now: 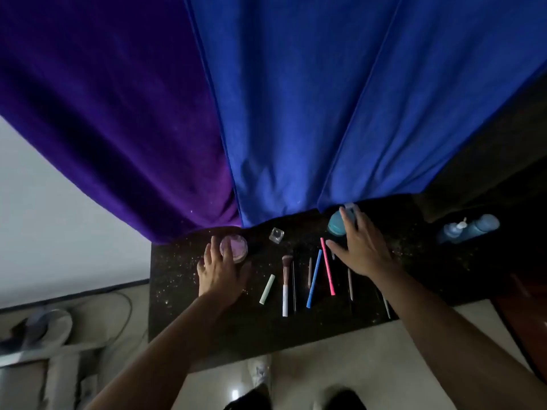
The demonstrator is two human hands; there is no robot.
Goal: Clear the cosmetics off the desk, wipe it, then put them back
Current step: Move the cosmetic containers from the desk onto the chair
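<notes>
The round pink jar [233,248] sits at the fingertips of the left hand [220,270]. That hand's fingers curl round it, with the thumb on the near side. The round teal jar [337,224] is under the fingers of the right hand [364,247]. Those fingers are spread wide over it, and the thumb sticks out beside its bottom. I cannot tell if that hand is squeezing it yet.

Between the 2 hands lie a small clear glass bottle [276,234], a pale green stick [267,289], a white-handled makeup brush [285,288], a long blue pencil [314,279] and a long pink pencil [327,266]. The pink pencil is just beside the right thumb. Well past the right hand, some blue plastic bottles [470,227] lie on their sides. All of it is on the dark speckled table [177,291], so the clearing looks barely started.

Lifting 2 jars at once could go badly. The teal jar might slip, because the hand on it is so spread out. The right thumb could also bump the pink pencil. It is round, so it might roll off the near edge to the floor.
</notes>
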